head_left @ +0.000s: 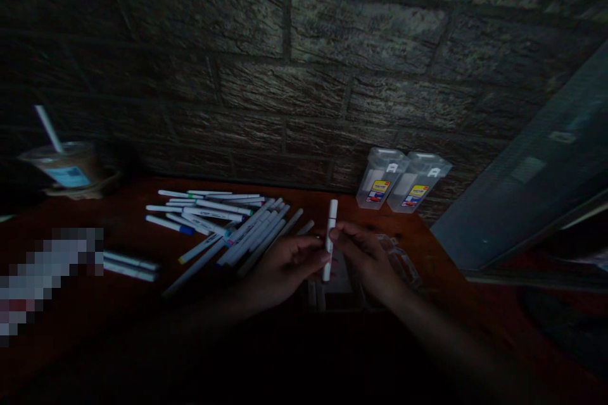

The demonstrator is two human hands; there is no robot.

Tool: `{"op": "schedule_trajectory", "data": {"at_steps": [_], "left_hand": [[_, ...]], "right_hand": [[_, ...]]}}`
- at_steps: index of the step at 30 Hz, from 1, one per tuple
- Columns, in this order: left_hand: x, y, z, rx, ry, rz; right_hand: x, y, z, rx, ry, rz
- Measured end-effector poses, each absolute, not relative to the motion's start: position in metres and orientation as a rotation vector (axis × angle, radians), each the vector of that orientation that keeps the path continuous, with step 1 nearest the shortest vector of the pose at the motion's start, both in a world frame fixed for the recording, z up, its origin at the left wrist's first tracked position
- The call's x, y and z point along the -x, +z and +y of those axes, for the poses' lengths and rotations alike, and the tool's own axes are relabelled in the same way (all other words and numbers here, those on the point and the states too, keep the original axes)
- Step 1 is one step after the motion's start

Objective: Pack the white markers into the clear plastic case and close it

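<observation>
With the fingers of your left hand [291, 262] and right hand [369, 259], you pinch one white marker [331, 228], nearly upright, just below the frame's centre; loose markers [247, 235] lie left of centre.

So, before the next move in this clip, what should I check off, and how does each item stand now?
1. White marker steadied by both the left hand and the right hand: ok.
2. Contents of the container below the hands visible: cannot tell; it is dark and partly covered.
3. Loose markers lined up neatly: not ok; several lie crossed over one another.
4. Two plastic cases standing upright near the wall: ok.
5. Drink cup upright and apart from the markers: ok.
</observation>
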State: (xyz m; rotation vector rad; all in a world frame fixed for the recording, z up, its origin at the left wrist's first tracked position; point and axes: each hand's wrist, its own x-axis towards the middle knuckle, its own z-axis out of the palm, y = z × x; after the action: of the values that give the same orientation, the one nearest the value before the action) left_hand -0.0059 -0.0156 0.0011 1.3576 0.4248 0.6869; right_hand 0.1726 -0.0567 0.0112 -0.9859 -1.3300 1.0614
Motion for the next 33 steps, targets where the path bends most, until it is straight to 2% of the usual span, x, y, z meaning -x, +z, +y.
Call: {"op": "schedule_trajectory", "data": {"at_steps": [5, 9, 16, 25, 33], "left_hand": [[0.010, 0.006, -0.007, -1.529, 0.962, 0.583], [0.014, 0.012, -0.002, -1.511, 1.097, 0.486], [0.018, 0.017, 0.002, -1.398, 0.999, 0.367], [0.025, 0.013, 0.013, -1.081, 0.695, 0.167], [0.023, 0.013, 0.011, -1.019, 0.605, 0.122]], "right_hand": [[-0.172, 0.011, -0.063, 0.991, 0.946, -1.384], [-0.172, 0.012, -0.067, 1.091, 0.889, -1.561], [-0.183, 0.022, -0.059, 1.045, 0.915, -1.597], [-0.203, 0.020, -0.052, 1.016, 1.301, -1.514], [-0.210, 0.018, -0.049, 1.019, 1.307, -1.612]]}}
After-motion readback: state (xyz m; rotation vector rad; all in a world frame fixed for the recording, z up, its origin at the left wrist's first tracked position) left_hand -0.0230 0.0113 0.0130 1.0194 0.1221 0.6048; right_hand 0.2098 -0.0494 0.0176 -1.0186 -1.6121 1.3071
